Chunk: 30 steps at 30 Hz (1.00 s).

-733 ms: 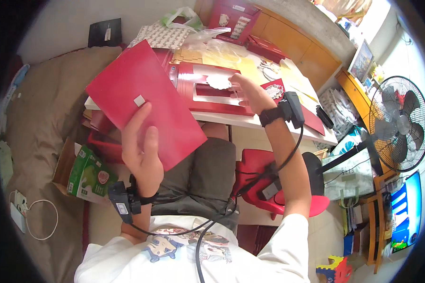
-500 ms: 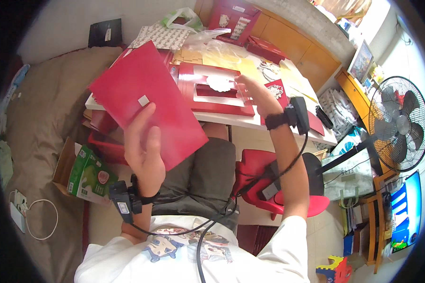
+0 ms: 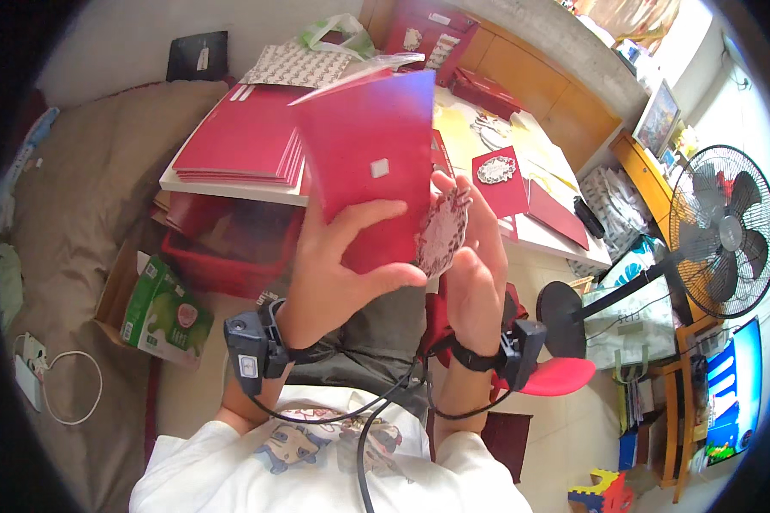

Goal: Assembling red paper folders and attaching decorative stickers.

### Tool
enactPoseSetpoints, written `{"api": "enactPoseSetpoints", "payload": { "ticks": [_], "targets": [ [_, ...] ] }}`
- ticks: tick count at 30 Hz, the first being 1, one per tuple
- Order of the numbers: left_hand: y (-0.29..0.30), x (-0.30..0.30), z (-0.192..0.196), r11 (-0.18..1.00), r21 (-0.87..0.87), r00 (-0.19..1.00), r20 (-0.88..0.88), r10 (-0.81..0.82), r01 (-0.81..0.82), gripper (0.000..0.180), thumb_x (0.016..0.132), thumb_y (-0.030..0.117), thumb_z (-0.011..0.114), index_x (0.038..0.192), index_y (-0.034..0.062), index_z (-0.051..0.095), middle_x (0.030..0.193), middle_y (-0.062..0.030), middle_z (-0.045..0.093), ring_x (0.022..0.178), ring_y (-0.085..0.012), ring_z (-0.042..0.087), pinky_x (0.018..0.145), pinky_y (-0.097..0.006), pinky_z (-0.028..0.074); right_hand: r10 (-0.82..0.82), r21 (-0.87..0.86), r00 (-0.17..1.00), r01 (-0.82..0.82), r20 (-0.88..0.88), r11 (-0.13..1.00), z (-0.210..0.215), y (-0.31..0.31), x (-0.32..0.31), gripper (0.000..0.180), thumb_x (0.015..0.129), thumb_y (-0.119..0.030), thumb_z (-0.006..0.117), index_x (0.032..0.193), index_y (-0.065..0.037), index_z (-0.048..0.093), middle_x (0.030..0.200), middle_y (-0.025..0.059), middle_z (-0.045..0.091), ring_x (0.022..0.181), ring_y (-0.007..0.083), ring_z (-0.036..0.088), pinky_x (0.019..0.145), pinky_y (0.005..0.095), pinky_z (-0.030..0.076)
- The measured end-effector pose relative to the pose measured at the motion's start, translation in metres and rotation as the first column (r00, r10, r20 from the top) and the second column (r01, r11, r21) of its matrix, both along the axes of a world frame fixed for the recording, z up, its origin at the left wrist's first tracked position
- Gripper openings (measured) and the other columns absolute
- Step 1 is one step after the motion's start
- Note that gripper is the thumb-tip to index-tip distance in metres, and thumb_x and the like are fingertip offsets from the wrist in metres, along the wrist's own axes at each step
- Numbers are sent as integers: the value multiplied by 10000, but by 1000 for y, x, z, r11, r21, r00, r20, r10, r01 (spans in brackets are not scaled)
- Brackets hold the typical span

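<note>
A red card (image 3: 364, 128), seemingly folded, stands upright in front of me with a small white square (image 3: 379, 168) stuck on its face. My left hand (image 3: 325, 265) grips its lower part, index finger across the front. To the right of the card, my right hand (image 3: 479, 286) holds an ornate oval label (image 3: 445, 232) with a pale middle and a dark patterned border. The label is tilted and close to the card's right edge. My left thumb tip reaches the label's lower edge; whether it presses on it I cannot tell.
On the white table, red folders (image 3: 239, 137) lie stacked at the left. A red card with an oval label (image 3: 498, 171) lies at the right. Below the table stand a red bin (image 3: 231, 261) and a green box (image 3: 164, 315). A fan (image 3: 727, 227) stands at the right.
My right hand has come back from the table to the card, now with the oval label in it. My left hand has moved right with the red card and turned it more upright.
</note>
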<state>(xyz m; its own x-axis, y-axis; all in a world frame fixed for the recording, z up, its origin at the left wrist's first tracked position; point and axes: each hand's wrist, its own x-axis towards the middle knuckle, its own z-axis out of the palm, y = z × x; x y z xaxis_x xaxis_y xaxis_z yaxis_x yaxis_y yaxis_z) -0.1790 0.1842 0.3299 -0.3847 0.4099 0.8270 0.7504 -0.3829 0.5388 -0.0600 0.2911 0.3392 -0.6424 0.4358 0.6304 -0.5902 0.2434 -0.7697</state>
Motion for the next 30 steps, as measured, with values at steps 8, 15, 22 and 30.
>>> {"api": "enactPoseSetpoints", "payload": {
  "ticks": [8,15,22,30],
  "targets": [
    [-5,3,1,984,-118,990,-28,-139,134,570,550,362,818,1044,139,641,1164,-121,474,1054,-268,511,873,-359,441,-149,75,989,147,15,986,-8,-15,10,630,802,-195,563,1356,-23,319,1378,136,321,1249,226,343,931,347,357],
    [-8,4,-1,964,-126,972,63,-227,233,407,608,233,800,983,130,679,1126,-111,504,1006,-256,540,843,-345,460,-185,97,983,182,12,978,-12,-17,9,670,775,-168,628,1354,-23,323,1357,134,319,1233,217,352,903,353,400],
    [-14,3,-2,930,-140,938,113,-327,341,309,663,165,769,948,86,677,1051,-108,526,905,-227,559,750,-290,470,-210,121,978,208,6,971,-11,-24,14,711,738,-131,688,1345,-11,339,1340,130,323,1217,222,375,897,354,418],
    [-16,0,-9,902,-125,907,141,-396,414,303,670,164,762,955,102,683,1051,-90,525,866,-193,545,698,-275,467,-198,169,980,194,6,966,-11,-27,16,699,720,-41,673,1340,1,353,1304,136,343,1174,218,403,891,348,429]
  ]
}}
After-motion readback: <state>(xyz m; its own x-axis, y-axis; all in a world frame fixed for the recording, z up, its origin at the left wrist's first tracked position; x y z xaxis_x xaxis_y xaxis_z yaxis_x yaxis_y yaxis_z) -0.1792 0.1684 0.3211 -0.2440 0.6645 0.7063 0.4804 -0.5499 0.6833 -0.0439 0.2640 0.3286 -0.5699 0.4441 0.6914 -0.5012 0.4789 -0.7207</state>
